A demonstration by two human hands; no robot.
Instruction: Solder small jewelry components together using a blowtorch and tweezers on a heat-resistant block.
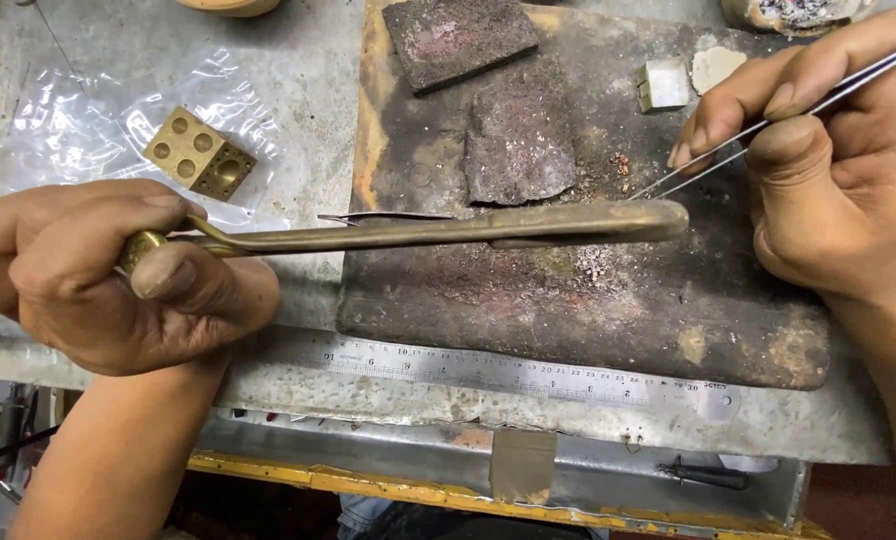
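Left hand [118, 270] is clamped on long dull brass torch [418, 232]; right hand [828, 170] pinches thin steel tweezers [728, 150] w/ tips over scorched, crusty soldering board [588, 300].

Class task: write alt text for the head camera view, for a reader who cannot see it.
A left hand holds a long brass torch across a scorched dark board, while the right hand pinches thin tweezers pointing down at the board. A steel ruler lies along the board's near edge, and a brass block with round hollows sits on clear plastic behind the left hand.

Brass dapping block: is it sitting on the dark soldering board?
No, the brass dapping block lies on a clear plastic bag left of the dark soldering board.
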